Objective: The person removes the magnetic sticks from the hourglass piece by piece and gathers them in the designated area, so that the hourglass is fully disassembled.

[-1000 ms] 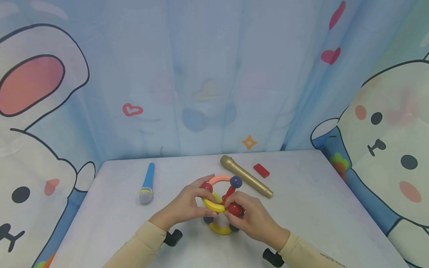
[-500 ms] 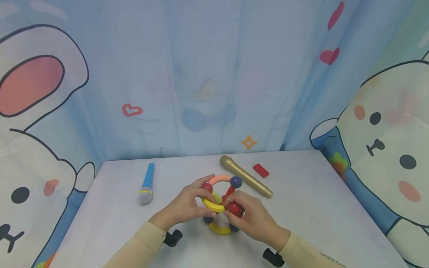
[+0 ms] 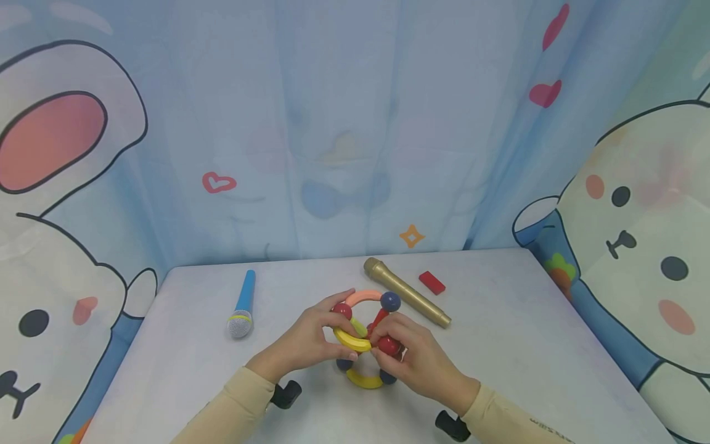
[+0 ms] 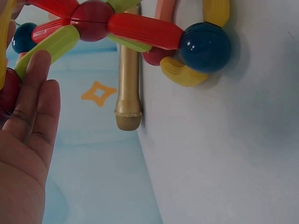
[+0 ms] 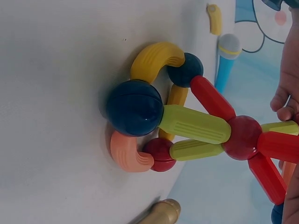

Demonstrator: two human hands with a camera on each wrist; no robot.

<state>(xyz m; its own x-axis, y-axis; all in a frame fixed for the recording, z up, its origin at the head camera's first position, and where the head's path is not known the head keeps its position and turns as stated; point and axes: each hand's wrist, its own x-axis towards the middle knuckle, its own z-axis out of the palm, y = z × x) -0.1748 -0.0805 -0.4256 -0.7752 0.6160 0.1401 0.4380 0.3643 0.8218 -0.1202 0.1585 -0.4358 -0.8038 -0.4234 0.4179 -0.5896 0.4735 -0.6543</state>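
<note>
A magnetic ball-and-rod model (image 3: 354,340) stands on the table between both hands. It has two rings, joined by straight green and red rods that meet at a central red ball (image 5: 245,137). My left hand (image 3: 305,338) holds the upper ring's left side, around a red ball (image 3: 342,310) and a curved yellow rod. My right hand (image 3: 416,356) pinches near that rod's right end, by another red ball (image 3: 389,346). In the right wrist view, the lower ring shows a blue ball (image 5: 134,108), curved yellow rods and a curved pink rod (image 5: 128,154). Fingers partly hide the upper joints.
On the white table (image 3: 183,382), a blue toy microphone (image 3: 241,308) lies left of the model. A gold microphone (image 3: 407,292) and a red block (image 3: 432,282) lie behind it. The right wrist view shows a small yellow piece (image 5: 215,18). A patterned curtain (image 3: 344,123) hangs behind.
</note>
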